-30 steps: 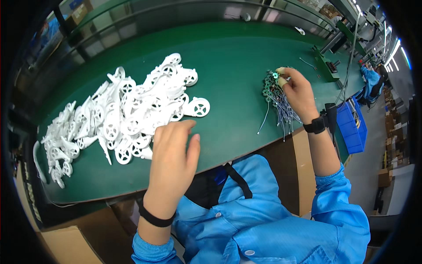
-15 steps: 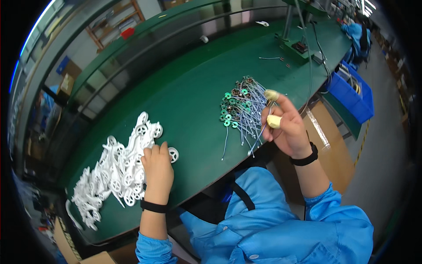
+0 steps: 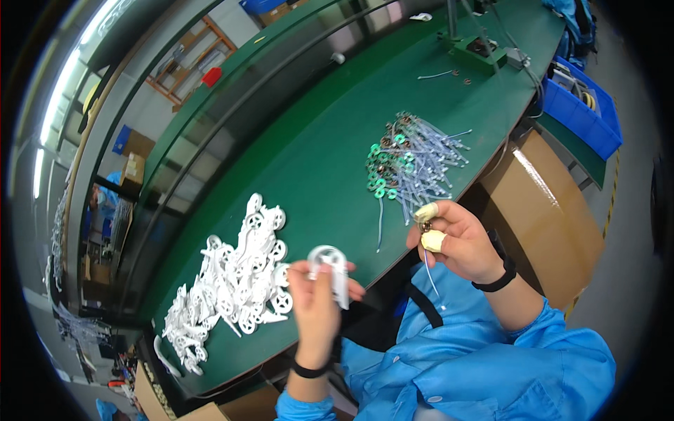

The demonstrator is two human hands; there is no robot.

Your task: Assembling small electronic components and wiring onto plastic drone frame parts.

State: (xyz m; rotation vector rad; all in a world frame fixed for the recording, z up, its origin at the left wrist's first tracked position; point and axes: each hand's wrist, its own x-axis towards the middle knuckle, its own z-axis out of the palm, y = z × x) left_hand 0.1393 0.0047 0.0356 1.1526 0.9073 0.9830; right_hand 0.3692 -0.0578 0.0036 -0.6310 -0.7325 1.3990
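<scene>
My left hand [image 3: 314, 312] is closed on a white plastic housing [image 3: 330, 258], which has a spoked ring at one end and a straight stem. It is lifted off the bench, to the right of a heap of similar white housings [image 3: 242, 281]. Yellow finger cots cover the thumb and a fingertip of my right hand [image 3: 469, 247]. Those two tips pinch a small round copper-coloured part with a wire [image 3: 426, 226]; its thin wire hangs down over my lap. Just beyond that hand lies a bundle of wired parts [image 3: 414, 161] with green rings and pale wires.
The green bench [image 3: 302, 154] curves across the view. At the far right stands a green metal fixture [image 3: 477, 59] with cables. A blue bin [image 3: 579, 116] and a cardboard box [image 3: 537, 217] are on the right. Another person in blue [image 3: 572, 21] is at the far right.
My left hand has left the white heap, moving right with a housing in it. My right hand has drawn back from the wired bundle toward me, holding one wired part.
</scene>
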